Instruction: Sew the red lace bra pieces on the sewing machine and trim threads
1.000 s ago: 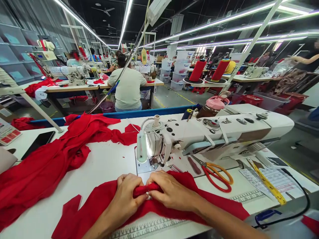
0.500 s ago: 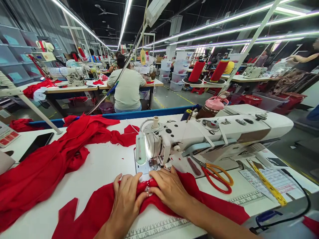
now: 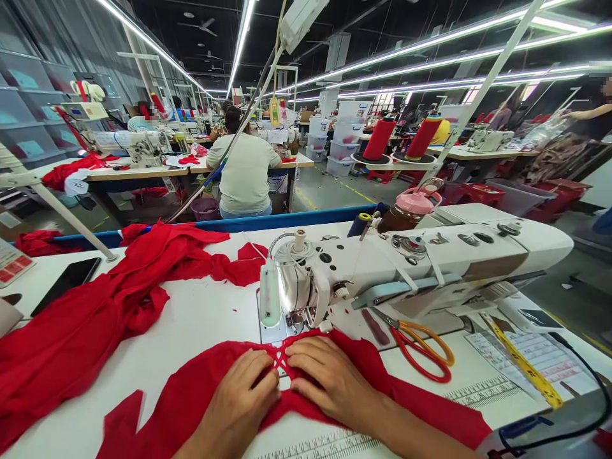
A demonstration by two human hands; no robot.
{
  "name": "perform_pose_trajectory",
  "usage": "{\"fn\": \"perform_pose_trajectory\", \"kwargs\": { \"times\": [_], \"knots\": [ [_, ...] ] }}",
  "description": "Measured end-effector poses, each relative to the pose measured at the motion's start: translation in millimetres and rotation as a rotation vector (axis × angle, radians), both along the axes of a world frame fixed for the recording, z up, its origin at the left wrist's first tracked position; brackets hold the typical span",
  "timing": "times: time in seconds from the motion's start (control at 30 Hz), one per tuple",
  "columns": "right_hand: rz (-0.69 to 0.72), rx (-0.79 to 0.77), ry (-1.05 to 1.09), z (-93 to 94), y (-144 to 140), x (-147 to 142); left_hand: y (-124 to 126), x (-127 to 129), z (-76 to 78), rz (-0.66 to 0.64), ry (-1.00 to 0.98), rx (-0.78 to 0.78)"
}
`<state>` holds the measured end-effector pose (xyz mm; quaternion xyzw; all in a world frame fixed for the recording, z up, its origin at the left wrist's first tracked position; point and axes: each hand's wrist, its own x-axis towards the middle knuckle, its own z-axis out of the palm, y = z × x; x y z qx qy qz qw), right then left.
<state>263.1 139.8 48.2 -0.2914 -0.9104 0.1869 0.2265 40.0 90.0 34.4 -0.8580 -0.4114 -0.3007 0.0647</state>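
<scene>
My left hand (image 3: pixel 239 398) and my right hand (image 3: pixel 329 376) press side by side on a red fabric piece (image 3: pixel 201 389) that lies flat on the white table (image 3: pixel 201 315). Both sets of fingertips pinch a small folded edge of the cloth just in front of the presser foot of the white sewing machine (image 3: pixel 382 264). The fabric's front edge reaches the needle plate. Red-handled scissors (image 3: pixel 421 344) lie to the right of my right hand.
A big pile of red fabric (image 3: pixel 81 319) covers the left of the table, beside a black phone (image 3: pixel 67 280). A yellow tape measure (image 3: pixel 526 366) and papers lie at right. A pink-lidded bottle (image 3: pixel 408 207) stands behind the machine. A seated person (image 3: pixel 243 166) works ahead.
Both hands pushed the red piece forward from the table's front toward the machine's needle, and the bunched fold has been flattened out under the fingers.
</scene>
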Motion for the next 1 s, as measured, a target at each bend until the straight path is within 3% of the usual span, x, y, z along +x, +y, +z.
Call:
{"fn": "perform_pose_trajectory", "kwargs": {
  "times": [0.27, 0.7, 1.0],
  "knots": [
    [-0.076, -0.124, -0.076, 8.4, -0.3, 2.7, 2.9, -17.3, -10.3, 0.04, 0.012, 0.092],
    [-0.063, -0.087, -0.175, 6.8, 4.3, 5.8, 12.1, -19.8, -3.3, 0.059, 0.099, 0.205],
    [-0.074, -0.053, -0.224, 2.4, 2.8, 7.2, 13.2, -22.5, -7.3, 0.037, 0.245, 0.152]
  ]
}}
